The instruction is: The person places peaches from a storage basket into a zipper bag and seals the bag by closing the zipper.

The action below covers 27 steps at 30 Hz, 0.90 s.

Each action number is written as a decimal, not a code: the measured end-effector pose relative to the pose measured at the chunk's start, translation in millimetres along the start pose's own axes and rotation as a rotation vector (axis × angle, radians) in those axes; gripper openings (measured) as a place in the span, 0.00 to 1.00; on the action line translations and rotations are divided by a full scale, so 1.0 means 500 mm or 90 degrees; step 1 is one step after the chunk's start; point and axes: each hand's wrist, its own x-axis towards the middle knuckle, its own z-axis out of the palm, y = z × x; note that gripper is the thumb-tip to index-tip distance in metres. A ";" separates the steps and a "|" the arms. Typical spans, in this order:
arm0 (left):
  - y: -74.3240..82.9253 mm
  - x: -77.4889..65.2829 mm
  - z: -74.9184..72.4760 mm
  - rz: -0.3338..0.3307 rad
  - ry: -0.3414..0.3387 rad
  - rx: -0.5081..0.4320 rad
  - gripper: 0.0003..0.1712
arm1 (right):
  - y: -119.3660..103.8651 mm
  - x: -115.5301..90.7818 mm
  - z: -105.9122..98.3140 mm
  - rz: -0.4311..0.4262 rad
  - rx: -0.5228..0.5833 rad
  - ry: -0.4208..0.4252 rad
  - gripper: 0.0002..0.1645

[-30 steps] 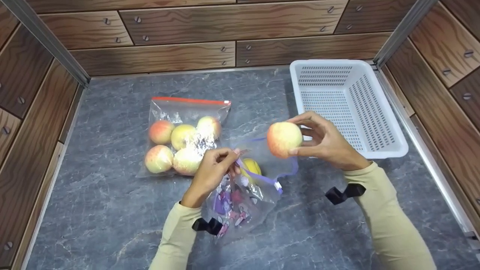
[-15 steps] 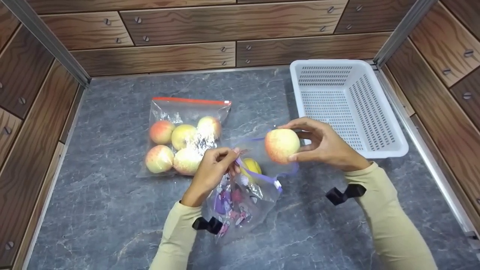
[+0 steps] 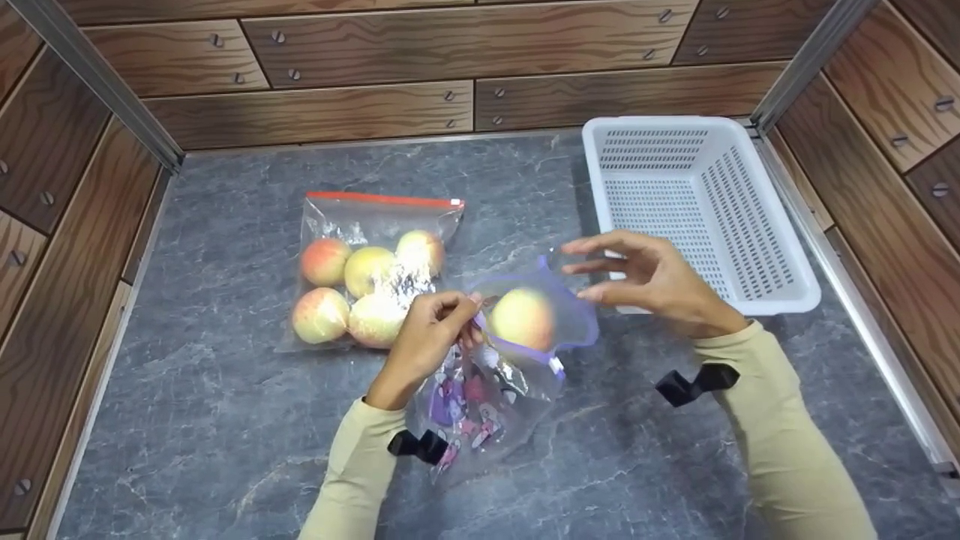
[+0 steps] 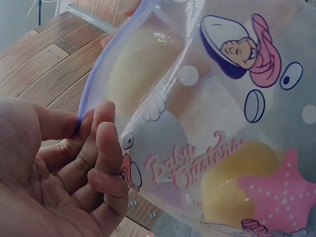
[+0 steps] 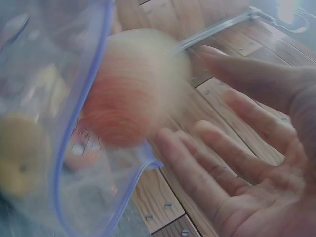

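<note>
My left hand [image 3: 427,341] pinches the purple rim of a clear printed zip bag [image 3: 517,420], holding its mouth apart. A yellow-and-red apple [image 3: 523,320] is at that mouth, blurred in the right wrist view and free of all fingers. Spread and holding nothing, my right hand [image 3: 649,283] is just right of the bag's mouth. Deeper in the bag, a yellow fruit [image 4: 222,190] shows through the plastic in the left wrist view. Pink cartoon prints and a starfish [image 4: 284,195] decorate the bag.
Left of my left hand lies a clear bag with a red zip [image 3: 382,199], with several apples [image 3: 320,315] inside. A white perforated basket [image 3: 802,296] stands at the right. Wood-patterned walls [image 3: 360,116] border the grey marbled tabletop [image 3: 225,420].
My right hand has let go of the apple and its fingers have spread. The apple has moved left and down into the bag's mouth. My left hand keeps its pinch on the rim.
</note>
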 end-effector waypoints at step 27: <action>0.000 0.006 0.009 0.001 -0.001 0.029 0.17 | -0.011 -0.033 0.063 0.094 -0.358 0.086 0.09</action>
